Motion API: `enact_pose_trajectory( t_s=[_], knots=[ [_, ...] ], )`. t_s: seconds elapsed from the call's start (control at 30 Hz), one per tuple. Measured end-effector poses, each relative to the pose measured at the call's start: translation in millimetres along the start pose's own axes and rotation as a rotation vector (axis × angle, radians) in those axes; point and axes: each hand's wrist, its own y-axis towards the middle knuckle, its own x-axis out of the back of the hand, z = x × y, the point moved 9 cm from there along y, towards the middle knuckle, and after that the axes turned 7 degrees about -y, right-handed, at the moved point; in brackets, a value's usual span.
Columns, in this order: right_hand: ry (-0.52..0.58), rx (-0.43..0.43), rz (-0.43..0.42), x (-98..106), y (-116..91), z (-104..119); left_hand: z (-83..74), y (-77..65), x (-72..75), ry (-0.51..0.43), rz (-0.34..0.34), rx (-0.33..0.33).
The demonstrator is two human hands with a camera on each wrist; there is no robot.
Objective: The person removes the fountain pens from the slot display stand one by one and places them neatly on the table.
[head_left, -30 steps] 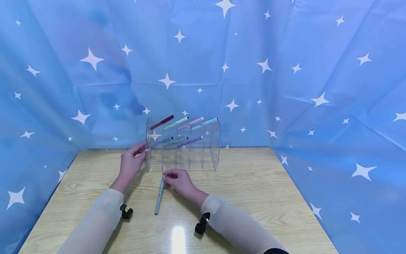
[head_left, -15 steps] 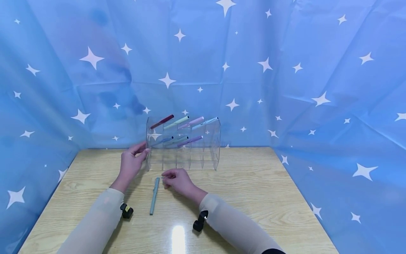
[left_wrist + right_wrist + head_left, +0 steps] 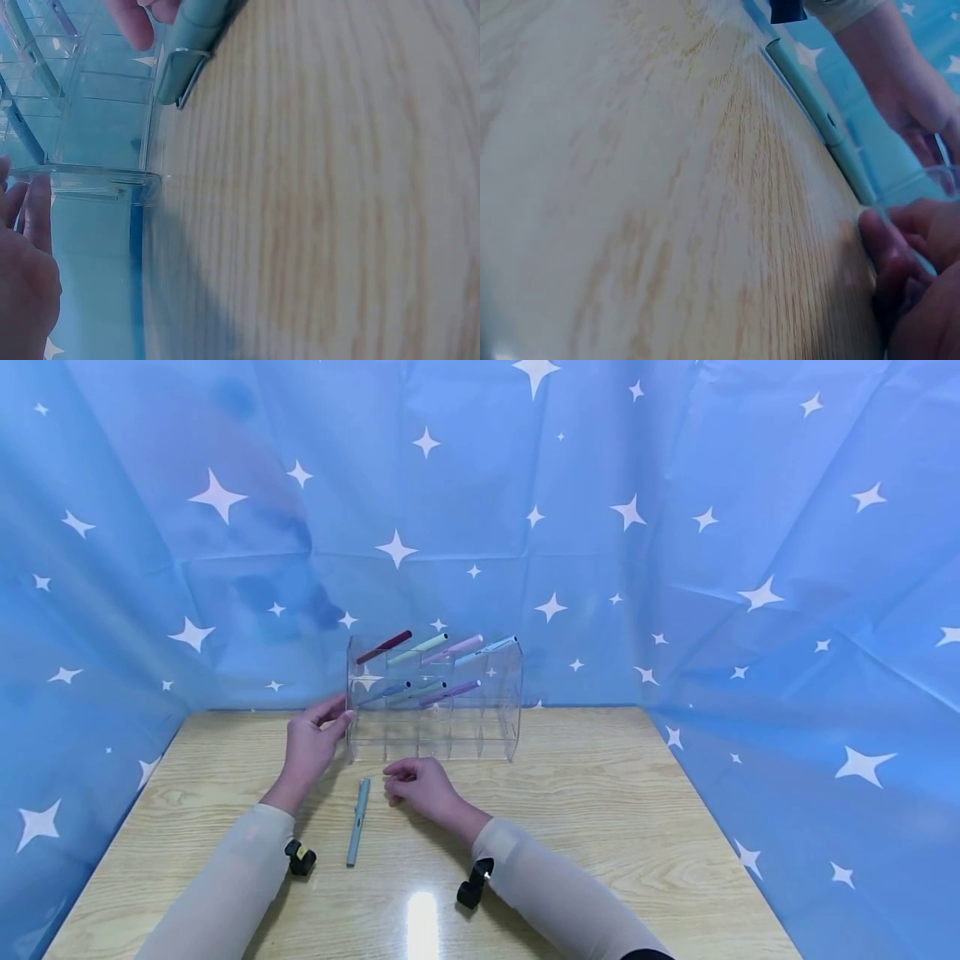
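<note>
Left hand (image 3: 312, 743): over on the left, thumb and fingers pinching the end panel of the clear acrylic pen rack (image 3: 433, 741).
Teal pen (image 3: 357, 824): here it lies, flat on the wood-grain desk (image 3: 615, 827), between the 2 hands and in front of the rack, clip end towards it.
Right hand (image 3: 423, 785): just beside that clip end, fingers loosely bent, holding nothing!
Rack's top row: 4 up there, all slanted, dark red pen (image 3: 384, 647), pale green pen (image 3: 418, 649), lilac pen (image 3: 453, 649), light blue pen (image 3: 487, 650).
Row below: 3 more, blue pen (image 3: 394, 690), grey-green pen (image 3: 422, 692), purple pen (image 3: 452, 694).
</note>
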Motion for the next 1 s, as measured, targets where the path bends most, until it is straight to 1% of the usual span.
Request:
enact_pose_trajectory(
  t_s=[0.1,0.23,0.33,0.43,0.5,0.57,0.67,0.73,0.8,0.87,0.93,1.0],
  knots=[
    [0.014,0.0,-0.004,1.1,-0.1,-0.5,1.4,1.0,0.6,0.001,-0.004,-0.004],
    [-0.006,0.011,-0.017,6.1,-1.1,2.0,1.3,1.2,0.8,0.004,-0.004,-0.018],
    [-0.043,0.029,-0.037,15.6,-4.1,7.6,0.7,0.8,0.8,0.007,-0.004,-0.021],
    [-0.053,0.048,-0.069,31.3,-8.4,14.9,0.5,0.3,0.5,0.014,-0.004,-0.011],
    [-0.045,0.062,-0.121,47.2,-11.0,20.5,0.4,0.3,-0.1,0.016,-0.003,0.001],
    [-0.026,0.075,-0.197,67.7,-14.1,25.7,-0.6,0.2,-1.4,0.015,0.004,0.01],
    [0.044,0.102,-0.36,104.5,-19.4,32.8,-1.2,0.8,-2.8,0.009,0.01,0.012],
    [0.085,0.147,-0.472,129.1,-23.5,37.1,-1.2,1.2,-2.7,0.009,0.014,0.009],
    [0.113,0.193,-0.559,149.6,-26.8,40.8,-0.5,1.3,-1.4,0.011,0.013,0.009],
    [0.095,0.225,-0.62,165.1,-29.2,43.5,0.0,0.9,-0.3,0.008,0.016,0.015],
    [0.073,0.237,-0.648,175.4,-28.7,44.2,0.0,0.0,0.1,0.005,0.02,0.023],
    [0.046,0.227,-0.662,181.6,-27.4,44.5,0.6,-0.7,0.2,0.0,0.02,0.03]
  ],
)
